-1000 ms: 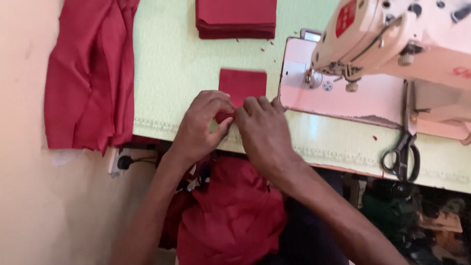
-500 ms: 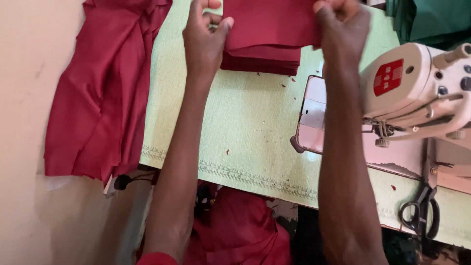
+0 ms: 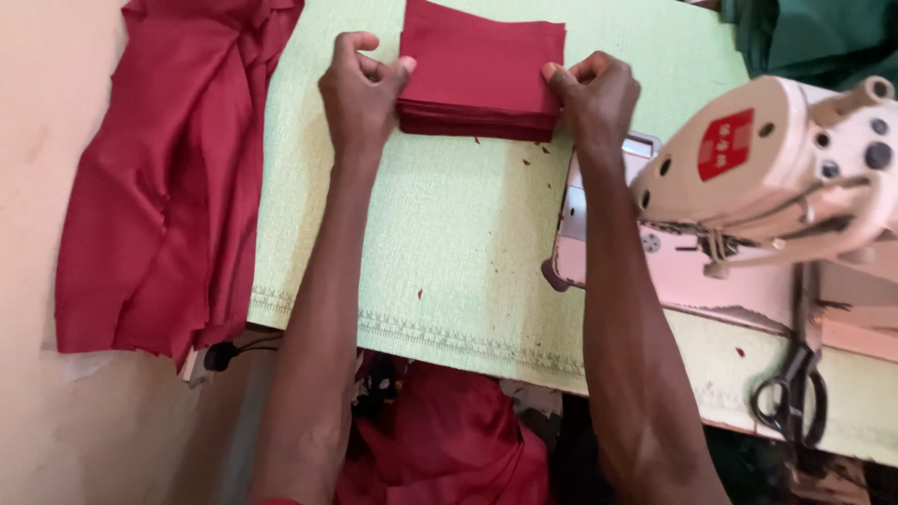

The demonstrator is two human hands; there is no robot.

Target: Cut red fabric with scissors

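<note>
View from above of a sewing counter point(image 3: 449, 252) covered in pale green textured cloth with a stitched hem along its near edge. Both of the person's bare arms stretch forward to a neat stack of folded dark red fabric pieces point(image 3: 482, 70) lying at the far edge of the counter, near its middle. The left hand point(image 3: 360, 89) holds the stack's left side, fingers curled shut around its near left corner with the thumb on top. The right hand point(image 3: 599, 93) grips the stack's right side the same way, fingers closed around its near right corner.

At the counter's right side stands a cream industrial sewing machine point(image 3: 776, 164) with a red label on its head, just beside the right forearm. Black-handled scissors point(image 3: 793, 397) lie near the right near corner. A large loose piece of dark red cloth point(image 3: 168, 187) hangs over the counter's left edge. More red fabric point(image 3: 449, 440) sits below the near edge, probably in the person's lap. Folded dark green cloth point(image 3: 804, 33) shows at the far right corner. Small red scraps dot the counter.
</note>
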